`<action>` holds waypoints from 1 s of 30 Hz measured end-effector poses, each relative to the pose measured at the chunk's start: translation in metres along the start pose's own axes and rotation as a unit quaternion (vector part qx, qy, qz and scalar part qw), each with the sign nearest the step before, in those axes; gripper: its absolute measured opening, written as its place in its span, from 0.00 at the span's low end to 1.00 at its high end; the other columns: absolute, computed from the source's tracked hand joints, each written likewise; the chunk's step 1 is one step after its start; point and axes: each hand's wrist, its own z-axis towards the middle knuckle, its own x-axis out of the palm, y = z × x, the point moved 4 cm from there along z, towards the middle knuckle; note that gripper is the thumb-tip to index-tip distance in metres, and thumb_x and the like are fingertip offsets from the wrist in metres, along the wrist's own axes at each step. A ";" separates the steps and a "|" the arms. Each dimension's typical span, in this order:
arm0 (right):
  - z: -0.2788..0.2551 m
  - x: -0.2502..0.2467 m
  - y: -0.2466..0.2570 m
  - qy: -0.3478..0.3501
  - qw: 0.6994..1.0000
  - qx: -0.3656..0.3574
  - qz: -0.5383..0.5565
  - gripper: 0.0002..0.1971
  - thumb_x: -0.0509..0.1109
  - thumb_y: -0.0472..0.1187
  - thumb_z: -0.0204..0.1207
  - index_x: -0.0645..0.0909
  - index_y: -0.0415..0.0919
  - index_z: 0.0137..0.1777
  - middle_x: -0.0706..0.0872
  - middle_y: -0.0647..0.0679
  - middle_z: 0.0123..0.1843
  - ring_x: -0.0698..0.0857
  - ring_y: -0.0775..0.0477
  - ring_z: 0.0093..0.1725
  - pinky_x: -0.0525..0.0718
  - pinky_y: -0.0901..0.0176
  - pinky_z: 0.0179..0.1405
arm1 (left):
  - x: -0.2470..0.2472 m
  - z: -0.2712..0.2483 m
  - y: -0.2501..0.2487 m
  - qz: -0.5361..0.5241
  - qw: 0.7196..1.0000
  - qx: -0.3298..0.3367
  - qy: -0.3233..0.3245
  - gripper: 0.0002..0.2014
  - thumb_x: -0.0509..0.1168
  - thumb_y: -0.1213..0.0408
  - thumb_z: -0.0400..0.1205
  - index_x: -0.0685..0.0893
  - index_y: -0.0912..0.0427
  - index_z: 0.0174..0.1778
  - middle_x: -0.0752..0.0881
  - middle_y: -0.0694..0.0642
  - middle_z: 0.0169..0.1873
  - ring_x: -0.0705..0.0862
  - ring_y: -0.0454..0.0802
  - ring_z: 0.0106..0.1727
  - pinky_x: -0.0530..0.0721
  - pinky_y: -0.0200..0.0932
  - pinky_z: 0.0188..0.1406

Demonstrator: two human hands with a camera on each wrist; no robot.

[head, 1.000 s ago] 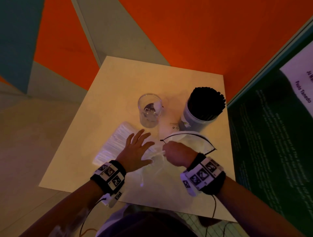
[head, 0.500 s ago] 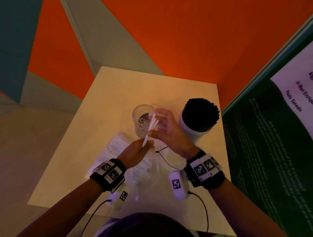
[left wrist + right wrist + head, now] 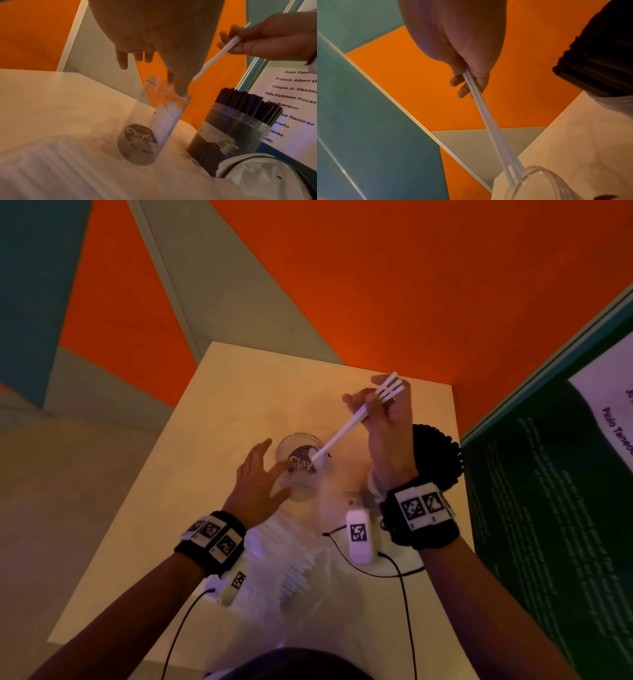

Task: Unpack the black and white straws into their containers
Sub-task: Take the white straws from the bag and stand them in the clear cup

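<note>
1. The table (image 3: 239, 392) is pale and square-cornered, and stands on an orange, grey and teal floor (image 3: 342, 285);
2. The clear cup (image 3: 301, 470) stands upright on it, below and left of the right hand's (image 3: 387, 412) grip on the white straws (image 3: 346, 433), with the left hand's (image 3: 260, 477) straight fingers against its wall;
3. The clear jar of black straws (image 3: 240, 129) stands just right of the cup, beneath that grip;
4. The bundle of white straws in clear plastic wrap (image 3: 298, 573) lies nearer the person, well below the grip.
</note>
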 end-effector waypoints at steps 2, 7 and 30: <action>0.006 0.008 -0.008 -0.002 1.000 -0.012 -0.022 0.09 0.52 0.26 0.86 0.68 0.40 0.55 0.84 0.41 0.45 0.86 0.40 0.49 0.82 0.45 0.64 | 0.003 0.003 0.003 -0.008 1.000 0.002 0.019 0.16 0.67 0.57 0.81 0.81 0.57 0.64 0.57 0.67 0.81 0.57 0.65 0.81 0.69 0.65 0.71; -0.007 0.026 -0.062 0.032 0.995 0.067 -0.060 0.07 0.54 0.27 0.85 0.67 0.39 0.55 0.82 0.41 0.49 0.84 0.37 0.57 0.79 0.43 0.62 | 0.001 -0.008 -0.002 -0.030 0.999 0.011 0.009 0.11 0.67 0.61 0.81 0.84 0.62 0.56 0.64 0.69 0.78 0.72 0.69 0.73 0.78 0.61 0.65; -0.196 0.004 -0.137 0.448 0.708 0.253 -0.484 0.12 0.63 0.37 0.80 0.83 0.33 0.58 0.85 0.38 0.61 0.83 0.43 0.56 0.79 0.55 0.56 | 0.047 -0.099 0.002 -0.034 0.968 -0.041 0.244 0.21 0.62 0.43 0.81 0.72 0.47 0.68 0.80 0.46 0.54 0.77 0.42 0.40 0.71 0.36 0.45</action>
